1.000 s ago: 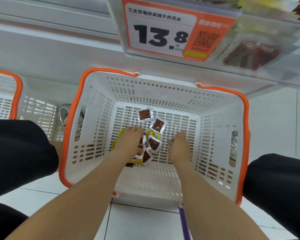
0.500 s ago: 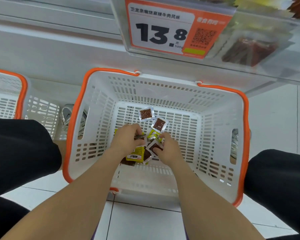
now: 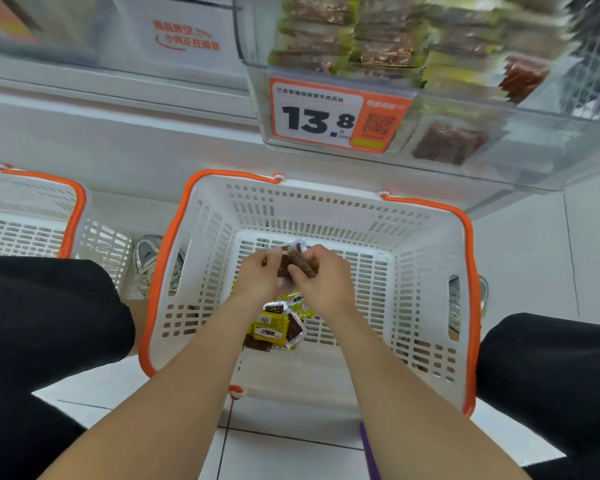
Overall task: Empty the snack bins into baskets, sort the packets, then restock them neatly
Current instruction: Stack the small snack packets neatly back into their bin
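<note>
A white basket with an orange rim (image 3: 430, 258) sits on the floor in front of me. Both my hands are inside it, raised above its floor. My left hand (image 3: 258, 275) and my right hand (image 3: 321, 278) together grip a small bunch of clear snack packets with dark brown pieces (image 3: 297, 258), held between them. Below my wrists, yellow packets and more clear brown ones (image 3: 278, 327) lie in a loose heap on the basket floor.
A second white basket with an orange rim (image 3: 70, 216) stands at the left. Above, a clear shelf bin (image 3: 520, 143) holds stacked packets, with an orange price tag reading 13.8 (image 3: 336, 116). My black-clad knees flank the basket on the tiled floor.
My hands have gathered the clear brown packets off the basket floor and lifted them toward the far side. The view has tilted up, showing more of the shelf bin.
</note>
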`<state>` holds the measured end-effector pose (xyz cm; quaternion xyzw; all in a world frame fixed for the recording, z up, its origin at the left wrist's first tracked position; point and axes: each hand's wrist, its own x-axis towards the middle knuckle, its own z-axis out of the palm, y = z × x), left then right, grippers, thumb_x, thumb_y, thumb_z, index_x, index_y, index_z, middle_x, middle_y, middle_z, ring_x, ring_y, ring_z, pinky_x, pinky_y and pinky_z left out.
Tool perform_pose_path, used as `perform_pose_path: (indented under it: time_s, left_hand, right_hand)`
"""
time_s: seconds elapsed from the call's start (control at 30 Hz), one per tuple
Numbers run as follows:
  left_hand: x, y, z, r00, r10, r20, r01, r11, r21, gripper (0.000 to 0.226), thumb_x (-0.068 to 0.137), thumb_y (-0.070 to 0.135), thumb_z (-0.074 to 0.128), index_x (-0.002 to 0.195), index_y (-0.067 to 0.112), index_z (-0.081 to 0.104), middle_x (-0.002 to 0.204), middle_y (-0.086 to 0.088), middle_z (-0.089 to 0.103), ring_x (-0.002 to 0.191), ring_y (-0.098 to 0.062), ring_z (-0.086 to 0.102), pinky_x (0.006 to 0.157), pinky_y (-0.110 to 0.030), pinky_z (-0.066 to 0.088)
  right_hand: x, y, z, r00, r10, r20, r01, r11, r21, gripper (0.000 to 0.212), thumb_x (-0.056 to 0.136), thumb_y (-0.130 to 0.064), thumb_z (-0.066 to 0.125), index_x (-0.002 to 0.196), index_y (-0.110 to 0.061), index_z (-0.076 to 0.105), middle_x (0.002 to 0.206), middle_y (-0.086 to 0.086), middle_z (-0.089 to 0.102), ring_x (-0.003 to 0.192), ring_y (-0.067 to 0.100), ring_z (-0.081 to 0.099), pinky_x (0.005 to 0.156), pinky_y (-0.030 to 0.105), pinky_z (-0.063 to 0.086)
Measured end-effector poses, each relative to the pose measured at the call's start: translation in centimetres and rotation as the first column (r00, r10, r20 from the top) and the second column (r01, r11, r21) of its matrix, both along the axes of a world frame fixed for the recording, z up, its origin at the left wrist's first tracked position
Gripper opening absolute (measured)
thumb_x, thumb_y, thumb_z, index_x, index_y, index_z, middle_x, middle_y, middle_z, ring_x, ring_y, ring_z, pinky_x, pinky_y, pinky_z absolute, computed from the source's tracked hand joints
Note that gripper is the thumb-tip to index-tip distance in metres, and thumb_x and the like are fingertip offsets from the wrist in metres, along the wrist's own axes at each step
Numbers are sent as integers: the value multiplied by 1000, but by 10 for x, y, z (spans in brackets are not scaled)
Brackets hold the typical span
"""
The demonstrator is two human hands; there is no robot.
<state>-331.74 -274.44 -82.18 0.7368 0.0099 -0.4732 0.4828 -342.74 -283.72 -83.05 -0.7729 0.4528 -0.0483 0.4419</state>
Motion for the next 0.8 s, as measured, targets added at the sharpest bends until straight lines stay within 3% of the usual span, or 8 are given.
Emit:
perform_pose_path:
  time_s: [0.07, 0.13, 0.23, 0.33, 0.47, 0.57, 0.67, 0.8]
  left_hand:
    - [-3, -13, 20, 981, 71, -182, -83, 995, -61, 43, 112, 30, 38, 93, 1, 65, 86, -15, 71, 78, -26, 70, 69, -37, 60]
    - [-2, -17, 38, 951, 99, -293, -143, 981, -132, 26, 103, 17, 37, 96, 4, 59, 83, -16, 61, 71, -25, 59, 70, -36, 53]
    - [3, -11, 58, 963, -7, -268, -50, 978, -202, 23, 94, 1, 42, 102, -3, 63, 89, -22, 66, 79, -32, 64, 68, -38, 55]
    - [9, -5, 74, 966, -114, -233, 52, 966, -255, 27, 98, -3, 47, 113, -14, 66, 108, -30, 73, 92, -35, 73, 78, -43, 64]
    - [19, -3, 99, 968, -117, -222, 41, 947, -319, 22, 104, -3, 53, 121, -8, 66, 119, -28, 73, 110, -38, 73, 92, -42, 62]
    - [23, -2, 125, 970, -151, -190, 83, 942, -326, 24, 99, 0, 65, 122, -6, 67, 118, -22, 75, 109, -31, 75, 89, -34, 63]
    - [24, -1, 145, 968, -166, -187, 97, 940, -328, 42, 91, 3, 75, 128, -10, 60, 115, -24, 75, 109, -33, 75, 90, -36, 62]
    - [20, -2, 171, 969, -193, -152, 140, 941, -309, 48, 85, 11, 83, 119, -9, 55, 110, -24, 76, 105, -33, 76, 87, -34, 63]
  right_hand:
    - [2, 9, 10, 998, 64, 11, -63, 994, -91, 17, 88, -34, 78, 102, -26, 75, 92, -10, 66, 86, 11, 61, 76, 29, 49]
    - [0, 11, 24, 996, 72, 61, -63, 989, -136, 20, 86, -37, 77, 104, -28, 77, 93, -7, 66, 88, 7, 58, 81, 25, 48]
    - [-5, 7, 45, 988, 123, 91, -112, 987, -113, 27, 77, -46, 82, 98, -30, 76, 93, -11, 68, 91, 0, 58, 80, 15, 47]
    - [-8, -5, 71, 988, 145, 44, -144, 989, -28, 53, 68, -51, 89, 114, -29, 75, 107, -15, 74, 100, 3, 68, 89, 27, 56]
    - [-9, -23, 104, 989, 139, 40, -134, 986, -100, 28, 84, -35, 86, 107, -23, 74, 100, -14, 75, 95, 8, 72, 94, 38, 58]
    - [-11, -33, 135, 980, 199, 22, -194, 970, -144, 26, 84, -36, 85, 105, -27, 72, 97, -18, 72, 88, -2, 69, 88, 25, 57]
    - [-14, -34, 165, 958, 287, 29, -284, 956, -80, 50, 69, -37, 97, 108, -23, 69, 96, -14, 72, 82, -14, 64, 68, 1, 45]
    - [-12, -37, 191, 925, 375, -67, -381, 914, -140, 73, 48, -59, 99, 107, -36, 63, 103, -12, 69, 101, 12, 63, 84, 32, 56]
